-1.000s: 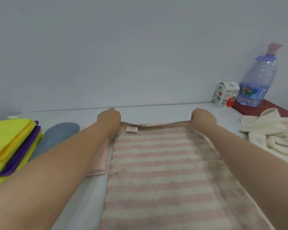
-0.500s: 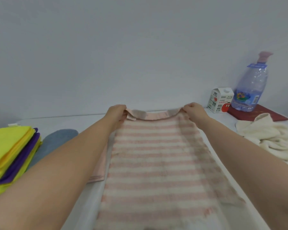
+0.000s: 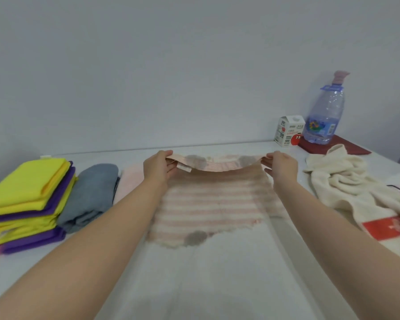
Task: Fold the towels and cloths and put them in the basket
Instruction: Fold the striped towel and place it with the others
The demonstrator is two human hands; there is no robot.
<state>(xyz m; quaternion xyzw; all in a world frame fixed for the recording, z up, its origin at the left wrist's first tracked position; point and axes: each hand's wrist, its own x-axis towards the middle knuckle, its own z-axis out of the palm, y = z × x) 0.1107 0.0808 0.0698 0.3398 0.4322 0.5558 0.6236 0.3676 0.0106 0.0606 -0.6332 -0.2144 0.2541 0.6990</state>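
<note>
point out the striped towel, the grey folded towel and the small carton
striped towel [image 3: 217, 204], head view, on the middle of its striped face
grey folded towel [image 3: 92, 192], head view, on its top surface
small carton [image 3: 289, 132], head view, on its printed front face

What I see of the body is two arms and two hands. The left arm [image 3: 97, 245] is bare from the edge of the picture right up to the wrist. The right arm [image 3: 337, 229] is bare in just the same way. Both arms look smooth. They look thick close to me and get thin near the wrists. The left hand [image 3: 158, 168] and the right hand [image 3: 280, 166] are bare too. I can make out a thumb and fingers on each. The nails are too small for me to see well.
</note>
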